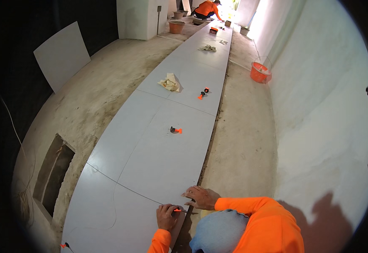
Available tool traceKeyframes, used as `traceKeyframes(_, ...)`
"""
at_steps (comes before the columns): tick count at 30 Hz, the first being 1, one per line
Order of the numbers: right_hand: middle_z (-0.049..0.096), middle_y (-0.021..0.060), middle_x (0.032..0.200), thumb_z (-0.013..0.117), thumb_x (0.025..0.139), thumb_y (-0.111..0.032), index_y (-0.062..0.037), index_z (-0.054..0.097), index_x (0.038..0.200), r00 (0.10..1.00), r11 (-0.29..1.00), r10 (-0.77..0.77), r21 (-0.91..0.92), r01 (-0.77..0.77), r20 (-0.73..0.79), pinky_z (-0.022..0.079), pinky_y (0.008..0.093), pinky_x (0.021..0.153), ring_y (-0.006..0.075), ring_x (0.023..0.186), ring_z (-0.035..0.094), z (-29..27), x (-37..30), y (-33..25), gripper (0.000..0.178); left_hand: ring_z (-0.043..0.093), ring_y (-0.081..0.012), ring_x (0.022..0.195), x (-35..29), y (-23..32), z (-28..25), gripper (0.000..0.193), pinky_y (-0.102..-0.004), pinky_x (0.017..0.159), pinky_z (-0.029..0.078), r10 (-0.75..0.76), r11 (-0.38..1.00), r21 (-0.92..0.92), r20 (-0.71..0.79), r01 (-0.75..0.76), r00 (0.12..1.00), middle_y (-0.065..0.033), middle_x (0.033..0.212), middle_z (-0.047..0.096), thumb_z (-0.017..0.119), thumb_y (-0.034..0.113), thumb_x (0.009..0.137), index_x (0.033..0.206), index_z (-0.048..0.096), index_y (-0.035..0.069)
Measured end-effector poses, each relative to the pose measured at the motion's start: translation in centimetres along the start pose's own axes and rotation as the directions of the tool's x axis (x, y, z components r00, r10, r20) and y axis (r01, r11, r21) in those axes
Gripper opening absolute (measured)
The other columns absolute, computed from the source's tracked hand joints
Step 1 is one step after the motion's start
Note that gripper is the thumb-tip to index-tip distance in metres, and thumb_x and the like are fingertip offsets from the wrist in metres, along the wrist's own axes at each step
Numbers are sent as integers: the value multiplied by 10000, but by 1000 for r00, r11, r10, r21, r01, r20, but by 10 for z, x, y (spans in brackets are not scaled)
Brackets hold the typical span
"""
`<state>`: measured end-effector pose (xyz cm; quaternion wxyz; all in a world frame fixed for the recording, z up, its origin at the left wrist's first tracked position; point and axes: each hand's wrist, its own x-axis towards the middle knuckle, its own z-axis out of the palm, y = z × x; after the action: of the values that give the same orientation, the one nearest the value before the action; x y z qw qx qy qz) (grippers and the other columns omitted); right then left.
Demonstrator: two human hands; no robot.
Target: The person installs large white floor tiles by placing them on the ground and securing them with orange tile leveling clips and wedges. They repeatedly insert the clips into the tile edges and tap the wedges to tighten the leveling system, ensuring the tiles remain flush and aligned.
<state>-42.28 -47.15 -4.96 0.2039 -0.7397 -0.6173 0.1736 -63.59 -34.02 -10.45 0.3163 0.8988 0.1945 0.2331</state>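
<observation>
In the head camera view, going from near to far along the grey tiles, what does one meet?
Lower-left orange clip, left hand, right hand, lone orange clip, nearer crumpled sheet, farther crumpled sheet, small orange-black object, crouching co-worker.

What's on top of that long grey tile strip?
Crumpled scraps, orange-and-black clips and, farther off, a red container. The left hand holds something orange; the right hand is at the edge. Tile under both hands is hidden.

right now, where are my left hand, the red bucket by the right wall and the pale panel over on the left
Left hand (165, 217): head view, back of the hand
Red bucket (259, 75): head view, outer wall
Pale panel (62, 55): head view, middle of its face
</observation>
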Motion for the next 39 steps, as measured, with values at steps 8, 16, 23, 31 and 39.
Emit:
traceKeyframes(8,627,99,1136,708,987,-316,-113,688,1232,995,997,-55,49,59,-83,515,400,977,286,1099,608,19,-21,-4,318,613,-298,954,-10,7,10,295,-444,841,455,-179,969,164,-46,184,983,-44,957,688,905,238,699,909,715,156)
traceKeyframes(16,627,85,1131,722,972,-254,-113,716,1171,997,995,21,102,-14,-71,508,409,974,277,1098,602,39,-27,-6,244,641,-279,961,5,-8,-9,333,-421,891,503,-6,995,-103,85,15,996,-13,1104,742,827,182,781,1113,797,189)
traceKeyframes(23,624,87,1117,655,993,-290,-119,705,1212,1000,996,-15,83,16,-12,486,407,998,284,1086,576,41,-46,-19,282,632,-250,1038,38,-24,-40,308,-397,958,478,190,978,-6,448,-210,874,23,1162,752,752,181,848,1146,800,244)
traceKeyframes(31,642,67,1098,735,968,-259,-124,720,1126,991,996,31,83,-21,-130,521,403,958,274,1062,623,46,-44,-18,208,634,-261,988,23,-15,-31,253,-401,874,508,11,999,27,319,-21,948,-7,1049,761,781,141,814,1063,790,180)
traceKeyframes(39,625,100,1115,663,1015,-292,-121,702,1212,994,997,31,75,-23,-102,499,403,998,266,1097,613,46,-44,-20,264,621,-250,929,44,-35,-34,346,-378,866,530,324,944,-56,349,-326,879,26,1051,764,779,105,751,1089,787,181)
